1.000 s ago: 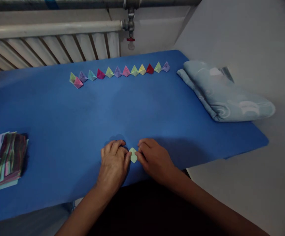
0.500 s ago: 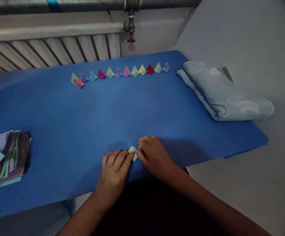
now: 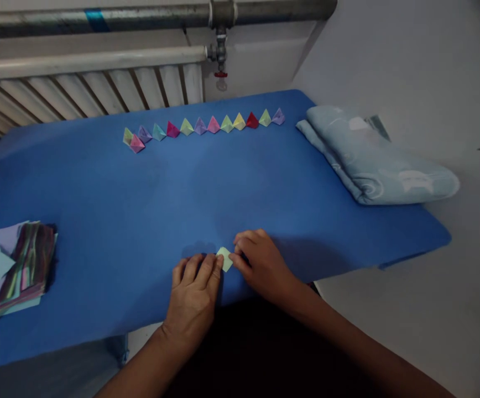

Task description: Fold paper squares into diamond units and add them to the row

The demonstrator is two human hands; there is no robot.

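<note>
Head view: folded papers (image 3: 213, 125) already line the blue table (image 3: 173, 193); near its front edge one green square (image 3: 226, 262), seemingly unfinished, lies under left-hand (image 3: 195, 296) fingertips, right-hand (image 3: 265, 268) thumb at its corner, grips unclear from here.

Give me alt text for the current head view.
A left hand and right hand touch a small pale-green paper on a blue table. Behind: a row of folded papers; left, a paper stack; right, a folded blanket.

A folded, patterned blanket (image 3: 383, 160) lies at the right on the blue worktop (image 3: 240, 182). Behind are a white radiator (image 3: 76, 95), a metal pipe (image 3: 152, 19) and a red valve handle (image 3: 220, 74).
</note>
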